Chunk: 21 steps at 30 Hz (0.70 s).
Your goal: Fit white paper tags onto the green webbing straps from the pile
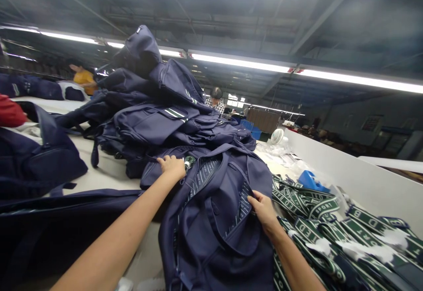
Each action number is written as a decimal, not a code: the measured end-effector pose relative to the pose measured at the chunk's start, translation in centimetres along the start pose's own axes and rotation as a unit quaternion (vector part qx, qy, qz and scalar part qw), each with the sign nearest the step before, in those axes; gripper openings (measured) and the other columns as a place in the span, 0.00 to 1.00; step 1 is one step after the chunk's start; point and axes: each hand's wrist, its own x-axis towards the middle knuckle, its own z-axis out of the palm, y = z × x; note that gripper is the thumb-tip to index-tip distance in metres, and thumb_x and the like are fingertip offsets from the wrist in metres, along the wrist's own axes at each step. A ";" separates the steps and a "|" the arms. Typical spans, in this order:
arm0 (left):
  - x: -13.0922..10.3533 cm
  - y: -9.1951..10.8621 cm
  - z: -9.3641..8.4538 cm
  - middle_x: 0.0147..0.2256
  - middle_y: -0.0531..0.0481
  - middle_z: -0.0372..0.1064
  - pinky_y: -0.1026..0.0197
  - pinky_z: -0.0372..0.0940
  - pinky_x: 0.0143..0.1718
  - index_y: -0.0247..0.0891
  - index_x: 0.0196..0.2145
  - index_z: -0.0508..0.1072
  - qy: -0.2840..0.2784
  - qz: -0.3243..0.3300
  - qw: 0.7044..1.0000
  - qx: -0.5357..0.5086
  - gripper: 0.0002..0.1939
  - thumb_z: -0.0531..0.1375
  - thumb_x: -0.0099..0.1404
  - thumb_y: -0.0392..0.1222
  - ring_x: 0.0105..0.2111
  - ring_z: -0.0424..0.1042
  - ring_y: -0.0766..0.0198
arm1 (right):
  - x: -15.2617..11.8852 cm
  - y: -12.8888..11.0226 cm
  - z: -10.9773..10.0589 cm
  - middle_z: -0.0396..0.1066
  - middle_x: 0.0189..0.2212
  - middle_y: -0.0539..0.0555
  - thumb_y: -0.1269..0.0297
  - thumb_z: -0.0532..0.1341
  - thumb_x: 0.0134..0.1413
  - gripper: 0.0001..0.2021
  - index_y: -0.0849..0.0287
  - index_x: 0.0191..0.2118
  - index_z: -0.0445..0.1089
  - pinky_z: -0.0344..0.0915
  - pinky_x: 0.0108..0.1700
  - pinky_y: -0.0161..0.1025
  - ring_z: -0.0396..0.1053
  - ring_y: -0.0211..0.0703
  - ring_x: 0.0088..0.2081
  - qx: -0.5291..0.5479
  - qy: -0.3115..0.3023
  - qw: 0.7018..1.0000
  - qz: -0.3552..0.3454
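A navy backpack lies in front of me with its zipped openings gaping, showing a dark lining printed with white marks. My right hand pinches the edge of the opening on its right side. Beyond the bag's upper left edge, my left hand rests against more navy fabric with its fingers curled; the fingertips are hidden, so what they hold does not show. Beside that hand is a small green and white item, too small to make out.
A tall heap of navy bags rises behind. More bags lie at left. Green lettered straps are piled at right, near a blue plastic object, a small fan and a white partition. Two people work farther back.
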 end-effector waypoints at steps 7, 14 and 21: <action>-3.5 -1.7 -1.9 0.40 0.27 0.75 0.41 0.63 0.46 0.30 0.43 0.70 0.089 -0.003 0.989 -0.114 0.13 0.52 0.63 0.33 0.44 0.74 0.37 | 0.3 0.8 -0.3 0.77 0.25 0.52 0.61 0.67 0.39 0.13 0.60 0.34 0.79 0.66 0.32 0.39 0.71 0.47 0.29 0.013 0.004 1.000 0.000; -6.6 -1.8 -5.3 0.42 0.42 0.73 0.52 0.67 0.45 0.39 0.49 0.63 0.207 0.025 0.896 -0.392 0.16 0.52 0.63 0.44 0.41 0.75 0.52 | -0.3 0.7 0.1 0.78 0.28 0.52 0.61 0.69 0.37 0.14 0.61 0.34 0.79 0.68 0.38 0.41 0.73 0.48 0.32 0.088 0.034 0.996 -0.009; -8.6 1.8 -5.4 0.29 0.47 0.74 0.55 0.72 0.33 0.33 0.48 0.67 0.029 0.090 0.806 -0.584 0.23 0.55 0.58 0.48 0.27 0.75 0.59 | -1.4 -1.4 -1.1 0.78 0.29 0.52 0.56 0.72 0.35 0.21 0.59 0.39 0.76 0.71 0.38 0.44 0.75 0.49 0.32 0.180 0.055 0.982 -0.012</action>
